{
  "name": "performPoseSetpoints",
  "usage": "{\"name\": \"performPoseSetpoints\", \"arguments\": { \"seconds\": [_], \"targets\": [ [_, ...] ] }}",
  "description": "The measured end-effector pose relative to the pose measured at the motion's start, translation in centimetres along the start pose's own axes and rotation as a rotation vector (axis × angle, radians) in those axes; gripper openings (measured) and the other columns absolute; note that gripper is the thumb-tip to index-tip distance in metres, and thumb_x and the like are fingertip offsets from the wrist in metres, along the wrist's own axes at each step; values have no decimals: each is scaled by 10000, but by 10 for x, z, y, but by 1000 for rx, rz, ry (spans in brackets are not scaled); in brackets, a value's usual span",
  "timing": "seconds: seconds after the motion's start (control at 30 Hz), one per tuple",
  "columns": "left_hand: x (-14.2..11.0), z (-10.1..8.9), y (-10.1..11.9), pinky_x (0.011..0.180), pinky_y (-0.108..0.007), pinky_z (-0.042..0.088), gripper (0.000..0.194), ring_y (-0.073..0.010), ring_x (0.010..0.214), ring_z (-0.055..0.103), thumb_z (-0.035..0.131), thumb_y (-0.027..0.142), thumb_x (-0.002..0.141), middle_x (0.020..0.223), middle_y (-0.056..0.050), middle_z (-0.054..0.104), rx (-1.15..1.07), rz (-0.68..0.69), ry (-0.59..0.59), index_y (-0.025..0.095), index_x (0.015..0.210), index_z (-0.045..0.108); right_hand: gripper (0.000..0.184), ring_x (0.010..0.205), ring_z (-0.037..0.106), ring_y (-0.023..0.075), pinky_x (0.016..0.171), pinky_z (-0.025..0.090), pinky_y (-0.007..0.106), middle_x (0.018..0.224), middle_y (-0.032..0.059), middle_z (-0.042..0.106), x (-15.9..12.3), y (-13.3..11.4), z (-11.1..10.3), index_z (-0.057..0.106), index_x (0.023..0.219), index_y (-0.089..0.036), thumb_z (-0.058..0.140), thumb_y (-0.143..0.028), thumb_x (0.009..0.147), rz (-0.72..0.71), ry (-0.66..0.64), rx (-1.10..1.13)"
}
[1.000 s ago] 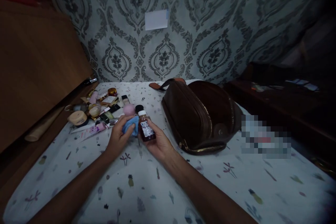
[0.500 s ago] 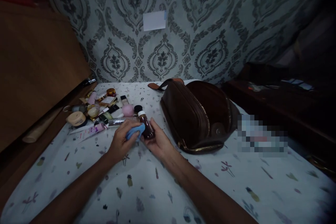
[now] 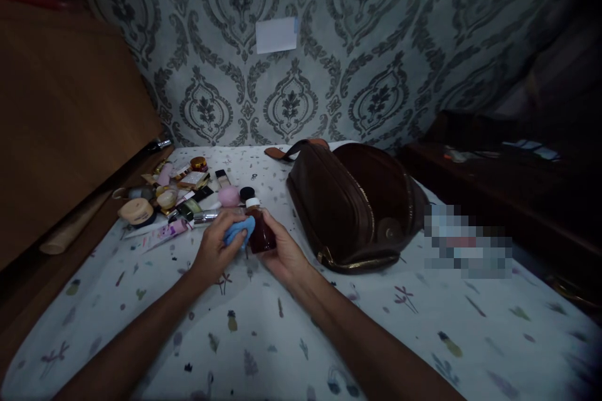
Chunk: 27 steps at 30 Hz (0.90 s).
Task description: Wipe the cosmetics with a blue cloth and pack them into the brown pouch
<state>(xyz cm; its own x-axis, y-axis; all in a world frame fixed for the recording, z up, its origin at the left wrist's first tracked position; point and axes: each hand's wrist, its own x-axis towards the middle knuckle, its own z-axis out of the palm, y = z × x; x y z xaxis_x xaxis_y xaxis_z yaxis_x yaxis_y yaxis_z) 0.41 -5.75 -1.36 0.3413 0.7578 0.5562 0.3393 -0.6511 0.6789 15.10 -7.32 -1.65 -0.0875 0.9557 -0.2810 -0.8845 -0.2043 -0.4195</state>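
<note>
My left hand [image 3: 217, 249] is closed on a crumpled blue cloth [image 3: 239, 231], which touches the side of a small bottle. The bottle [image 3: 261, 233] has a white cap and dark reddish-brown contents. Its right side and base rest in my right hand [image 3: 288, 250], fingers wrapped behind it and partly hidden. Just beyond my hands lie a pink egg-shaped item [image 3: 229, 196], a round black lid or pot [image 3: 247, 193] and a silver tube [image 3: 205, 216]. A pink and white squeeze tube [image 3: 164, 234] lies left of my left hand.
A brown leather bag [image 3: 329, 207] with gold zips stands at the right on the patterned white sheet [image 3: 263, 338]. Several cosmetics, among them a beige round jar [image 3: 137, 211], are heaped at the left. A wooden panel [image 3: 70, 119] borders the left side; patterned wallpaper is behind.
The bottle has turned in my right hand, showing a broader side, and shifted slightly left. My left hand and the cloth have moved slightly left.
</note>
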Motion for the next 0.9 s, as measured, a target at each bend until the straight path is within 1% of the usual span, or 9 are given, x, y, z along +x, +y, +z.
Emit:
{"name": "performPoseSetpoints", "arguments": {
  "seconds": [0.07, 0.17, 0.27, 0.37, 0.43, 0.57, 0.67, 0.77, 0.9],
  "targets": [
    [-1, -1, 1, 849, -352, 479, 180, -228, 954, 610, 568, 275, 910, 984, -63, 655, 1, 14, -63, 210, 1044, 670, 63, 696, 667, 115, 669, 537, 207, 790, 9, 761, 1, -2, 0, 737, 824, -160, 728, -220, 839, -9, 12, 5],
    [-3, -2, 3, 848, -355, 485, 209, -231, 969, 606, 569, 270, 910, 1018, -77, 633, -28, 59, -172, 212, 1073, 687, 114, 698, 672, 123, 663, 549, 220, 786, 5, 766, 5, -4, -2, 731, 821, -166, 711, -271, 860, -4, 42, 15],
    [-5, -1, 5, 874, -354, 480, 219, -234, 1015, 596, 566, 259, 915, 1062, -84, 615, -48, 95, -215, 215, 1091, 689, 187, 683, 672, 126, 651, 549, 220, 760, 12, 762, 7, -6, -4, 723, 802, -160, 666, -310, 898, 23, 79, 22],
    [-5, 0, 6, 851, -338, 473, 204, -221, 975, 593, 561, 266, 929, 1025, -72, 618, -31, 69, -177, 212, 1091, 673, 234, 634, 661, 126, 603, 540, 217, 725, 18, 754, 7, -5, -3, 716, 786, -151, 630, -320, 922, 36, 106, 6],
    [-4, 1, 5, 846, -332, 463, 195, -215, 957, 592, 559, 273, 933, 1006, -65, 627, -15, 37, -108, 206, 1088, 657, 203, 620, 657, 119, 591, 536, 206, 731, 12, 754, 5, -4, -1, 716, 801, -153, 643, -305, 914, 34, 98, 8],
    [-1, 1, 2, 891, -327, 440, 201, -214, 996, 585, 557, 292, 927, 1037, -57, 635, -20, -27, 25, 195, 1083, 639, 63, 627, 664, 108, 600, 540, 197, 750, 1, 755, 1, -1, 0, 711, 833, -157, 705, -216, 855, 55, 29, -3],
    [1, 0, 1, 880, -312, 439, 233, -204, 963, 584, 550, 333, 924, 1022, -47, 631, -41, -127, 93, 186, 1086, 630, 88, 603, 664, 123, 559, 536, 218, 743, 0, 751, 1, -1, -2, 704, 857, -166, 741, -239, 821, 111, 10, -1],
    [2, 1, 1, 902, -312, 441, 287, -208, 976, 594, 522, 376, 939, 1029, -48, 646, -100, -200, 83, 180, 1123, 623, 94, 628, 679, 131, 585, 553, 228, 755, 4, 755, 2, -1, -4, 703, 886, -173, 715, -257, 848, 135, 31, 38],
    [0, 7, 1, 950, -328, 434, 349, -221, 1033, 599, 479, 409, 963, 1075, -59, 670, -144, -234, 22, 176, 1171, 634, 146, 685, 693, 128, 647, 571, 230, 811, 13, 768, 3, -1, 0, 709, 913, -171, 636, -297, 921, 81, 55, 76]
  ]
}}
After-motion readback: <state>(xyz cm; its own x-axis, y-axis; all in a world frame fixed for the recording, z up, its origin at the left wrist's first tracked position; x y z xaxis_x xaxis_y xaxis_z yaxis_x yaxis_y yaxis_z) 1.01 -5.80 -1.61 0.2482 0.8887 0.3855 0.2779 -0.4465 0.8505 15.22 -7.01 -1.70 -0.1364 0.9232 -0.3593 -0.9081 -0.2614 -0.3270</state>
